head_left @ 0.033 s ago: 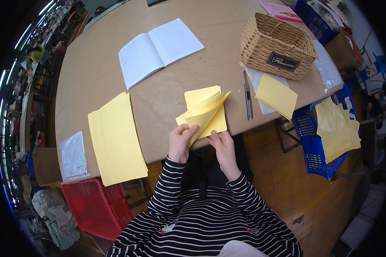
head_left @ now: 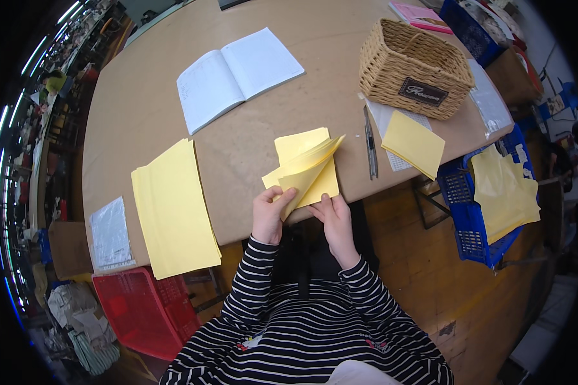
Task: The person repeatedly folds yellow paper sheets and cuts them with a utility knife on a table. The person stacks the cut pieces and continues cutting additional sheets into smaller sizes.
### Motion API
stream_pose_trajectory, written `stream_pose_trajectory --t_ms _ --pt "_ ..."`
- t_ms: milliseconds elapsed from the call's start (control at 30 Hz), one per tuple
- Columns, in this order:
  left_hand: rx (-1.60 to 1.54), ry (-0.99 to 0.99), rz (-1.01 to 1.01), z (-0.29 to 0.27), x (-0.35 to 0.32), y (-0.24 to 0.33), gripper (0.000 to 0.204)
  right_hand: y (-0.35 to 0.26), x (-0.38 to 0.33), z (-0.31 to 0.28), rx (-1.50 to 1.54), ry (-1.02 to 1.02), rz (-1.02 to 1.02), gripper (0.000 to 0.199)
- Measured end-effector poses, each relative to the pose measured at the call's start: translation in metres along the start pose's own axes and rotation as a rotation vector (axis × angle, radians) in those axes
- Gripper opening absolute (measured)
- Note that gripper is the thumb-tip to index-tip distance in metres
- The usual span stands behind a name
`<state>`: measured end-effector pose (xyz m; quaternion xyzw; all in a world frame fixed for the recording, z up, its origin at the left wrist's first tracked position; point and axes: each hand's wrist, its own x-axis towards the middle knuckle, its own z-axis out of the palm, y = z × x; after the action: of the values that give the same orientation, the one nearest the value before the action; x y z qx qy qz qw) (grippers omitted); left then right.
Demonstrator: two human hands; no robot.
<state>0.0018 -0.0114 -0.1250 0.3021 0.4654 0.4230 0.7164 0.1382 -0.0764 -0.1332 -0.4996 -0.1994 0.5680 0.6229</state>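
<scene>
At the table's near edge lies a small stack of yellow paper sheets (head_left: 302,149), its upper sheets curled back and fanned toward the far right. My left hand (head_left: 268,215) pinches the curled sheets between thumb and fingers at their near left side. My right hand (head_left: 336,224) grips the near right corner of the lower sheets, thumb on top and the other fingers partly hidden beneath. Left of them lies a larger pile of long yellow sheets (head_left: 173,208), one end overhanging the table edge. Another small yellow stack (head_left: 413,145) rests to the right on white paper.
An open notebook (head_left: 237,77) lies farther back on the brown-covered table (head_left: 141,109). A wicker basket (head_left: 382,70) and a dark pen (head_left: 370,144) are at the right. Beside the table stand a blue crate (head_left: 472,240) with yellow sheets over it and a red crate (head_left: 125,311).
My right hand's fingertips have shifted very slightly at the stack's corner. The small stack has slid a touch to the left, and my left hand keeps its pinch.
</scene>
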Motion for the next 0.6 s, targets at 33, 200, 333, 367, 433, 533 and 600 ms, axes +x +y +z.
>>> stream_pose_trajectory --t_ms 33,200,333,367,433,533,600 --pt "0.026 -0.005 0.061 0.001 -0.001 -0.001 0.008 0.0 0.001 -0.001 0.036 0.037 0.033 0.033" --pt "0.121 0.15 0.401 0.011 -0.001 0.004 0.017 -0.009 -0.003 -0.009 -0.117 0.078 -0.156 0.034" --pt "0.198 0.397 0.69 0.015 -0.013 0.023 0.019 -0.018 -0.021 -0.023 -0.175 0.162 -0.208 0.034" --pt "0.413 0.402 0.8 0.019 -0.019 0.026 0.018 -0.02 -0.023 -0.026 -0.189 0.191 -0.179 0.036" --pt "0.851 0.433 0.953 0.03 -0.031 0.027 0.018 -0.019 -0.028 -0.028 -0.164 0.156 -0.224 0.035" --pt "0.864 0.125 0.91 0.054 -0.04 0.013 0.019 -0.017 -0.032 -0.029 -0.137 0.107 -0.196 0.034" --pt "0.796 -0.038 0.714 0.065 -0.036 0.0 0.019 -0.016 -0.033 -0.029 -0.174 0.111 -0.135 0.033"
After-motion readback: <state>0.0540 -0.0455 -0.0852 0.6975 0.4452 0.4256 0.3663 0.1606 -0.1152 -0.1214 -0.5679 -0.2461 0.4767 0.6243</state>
